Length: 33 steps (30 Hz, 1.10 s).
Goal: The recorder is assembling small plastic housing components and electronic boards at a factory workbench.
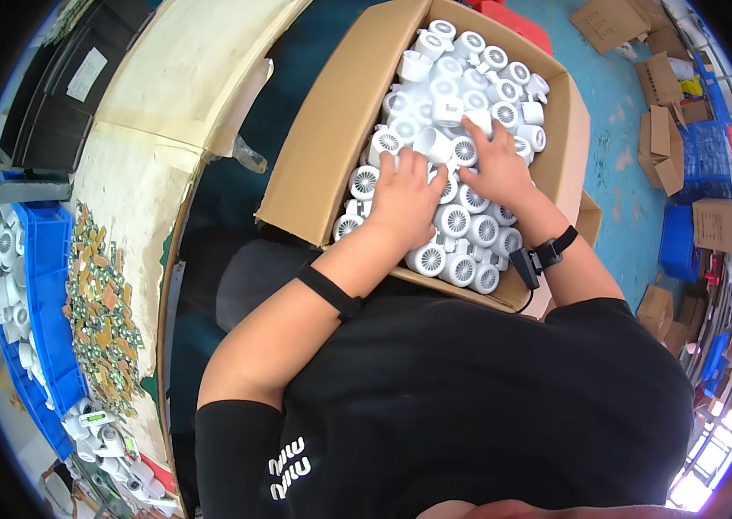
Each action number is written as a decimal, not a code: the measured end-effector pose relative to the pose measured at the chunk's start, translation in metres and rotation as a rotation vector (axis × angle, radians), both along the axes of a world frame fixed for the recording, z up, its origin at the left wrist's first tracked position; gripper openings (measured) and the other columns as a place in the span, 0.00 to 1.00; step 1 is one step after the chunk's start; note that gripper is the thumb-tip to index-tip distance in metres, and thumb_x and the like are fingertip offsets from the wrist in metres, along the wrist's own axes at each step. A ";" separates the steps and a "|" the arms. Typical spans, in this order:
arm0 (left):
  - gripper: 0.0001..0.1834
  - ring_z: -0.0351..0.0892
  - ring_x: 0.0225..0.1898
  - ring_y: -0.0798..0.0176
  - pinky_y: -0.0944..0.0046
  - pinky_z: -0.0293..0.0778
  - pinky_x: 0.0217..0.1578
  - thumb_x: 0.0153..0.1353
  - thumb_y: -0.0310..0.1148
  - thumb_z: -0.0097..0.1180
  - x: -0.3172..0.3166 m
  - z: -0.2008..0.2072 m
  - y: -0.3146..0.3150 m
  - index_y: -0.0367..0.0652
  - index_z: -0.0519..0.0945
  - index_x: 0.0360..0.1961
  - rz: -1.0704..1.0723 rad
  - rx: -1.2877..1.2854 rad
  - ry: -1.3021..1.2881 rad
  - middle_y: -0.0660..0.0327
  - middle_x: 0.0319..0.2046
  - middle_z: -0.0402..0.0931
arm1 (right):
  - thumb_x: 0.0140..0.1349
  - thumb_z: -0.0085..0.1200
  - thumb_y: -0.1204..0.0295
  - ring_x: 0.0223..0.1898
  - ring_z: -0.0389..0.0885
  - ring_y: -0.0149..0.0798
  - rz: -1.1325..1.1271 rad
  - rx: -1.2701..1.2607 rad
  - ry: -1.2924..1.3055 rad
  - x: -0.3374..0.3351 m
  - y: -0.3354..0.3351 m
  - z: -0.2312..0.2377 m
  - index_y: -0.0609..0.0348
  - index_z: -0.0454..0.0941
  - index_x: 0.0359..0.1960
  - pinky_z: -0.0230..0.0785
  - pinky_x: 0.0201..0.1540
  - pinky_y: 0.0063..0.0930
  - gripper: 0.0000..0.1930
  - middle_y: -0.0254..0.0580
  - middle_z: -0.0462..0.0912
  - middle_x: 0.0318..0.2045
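Note:
An open cardboard box (pixel 314 156) in front of me is filled with many white plastic fan-like housings (pixel 455 221), round ones with slotted grilles on their faces. My left hand (pixel 407 197) rests on the housings on the near left side, palm down, fingers apart. Farther right, my right hand (pixel 499 164) lies over others with its thumb and fingers spread, the fingertips touching a white housing (pixel 477 121). Neither hand visibly grips anything, though parts under the palms are hidden. Some housings near the middle lie under a hazy clear plastic film or bag.
On the left, a worn pale worktable (pixel 145 173) carries a heap of small green circuit boards (pixel 106 320). Blue bins (pixel 50 303) with white parts stand beyond it, near a black crate (pixel 72 78). Cardboard boxes (pixel 660 147) and blue crates (pixel 708 160) line the right side.

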State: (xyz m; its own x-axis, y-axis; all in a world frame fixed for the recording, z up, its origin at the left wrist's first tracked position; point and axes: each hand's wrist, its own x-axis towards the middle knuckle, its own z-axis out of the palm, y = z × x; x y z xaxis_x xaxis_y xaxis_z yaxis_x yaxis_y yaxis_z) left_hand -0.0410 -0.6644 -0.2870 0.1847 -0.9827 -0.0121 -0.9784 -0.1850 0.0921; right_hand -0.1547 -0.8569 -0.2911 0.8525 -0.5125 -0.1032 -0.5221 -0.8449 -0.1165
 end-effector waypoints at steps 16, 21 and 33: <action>0.30 0.67 0.62 0.41 0.57 0.84 0.50 0.44 0.40 0.78 0.004 0.008 -0.005 0.32 0.84 0.45 0.182 0.183 0.273 0.44 0.58 0.67 | 0.50 0.70 0.56 0.62 0.74 0.69 -0.155 -0.064 0.130 0.031 0.018 0.011 0.35 0.77 0.63 0.77 0.56 0.51 0.34 0.74 0.63 0.66; 0.22 0.64 0.64 0.38 0.51 0.78 0.59 0.45 0.38 0.77 0.017 0.006 0.013 0.38 0.87 0.40 0.125 -0.002 0.499 0.45 0.62 0.65 | 0.48 0.70 0.53 0.58 0.79 0.59 -0.241 -0.011 0.127 0.030 0.012 0.029 0.34 0.77 0.64 0.78 0.55 0.49 0.36 0.65 0.72 0.60; 0.21 0.69 0.60 0.41 0.50 0.70 0.59 0.38 0.35 0.80 0.092 0.132 0.141 0.47 0.85 0.35 0.168 -1.063 0.517 0.47 0.59 0.68 | 0.62 0.63 0.73 0.52 0.80 0.36 0.091 0.739 -0.742 0.031 0.035 0.100 0.60 0.72 0.66 0.75 0.55 0.32 0.29 0.43 0.80 0.53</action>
State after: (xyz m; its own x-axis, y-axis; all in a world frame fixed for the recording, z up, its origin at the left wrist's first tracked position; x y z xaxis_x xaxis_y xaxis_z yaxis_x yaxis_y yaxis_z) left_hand 0.0509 -0.5232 -0.1545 0.5244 -0.5092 0.6824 -0.7511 0.1008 0.6524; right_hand -0.1235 -0.8218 -0.1907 0.8619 -0.4661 0.1997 -0.0471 -0.4656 -0.8837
